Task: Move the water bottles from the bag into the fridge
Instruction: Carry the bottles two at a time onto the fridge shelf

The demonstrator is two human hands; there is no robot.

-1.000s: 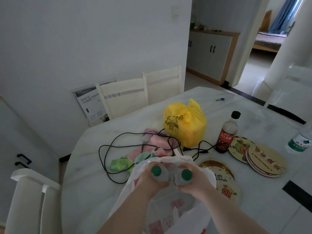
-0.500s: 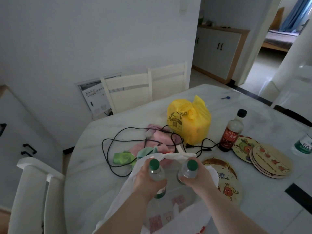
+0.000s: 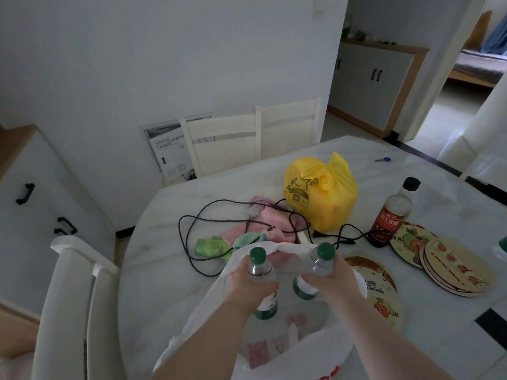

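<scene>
Left grip (image 3: 248,282) is closed round one water bottle (image 3: 259,268), right grip (image 3: 330,279) round another — both held cap-up, seemingly to clear the bag (image 3: 208,305).

Tabletop (image 3: 153,270) free left of bag (image 3: 199,311), cable tangle (image 3: 318,235) ahead (plates (image 3: 455,267) right)

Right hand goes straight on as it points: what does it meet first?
Likely the white bag's far rim, then the black cable; height unclear, so the right hand may clear both.
</scene>
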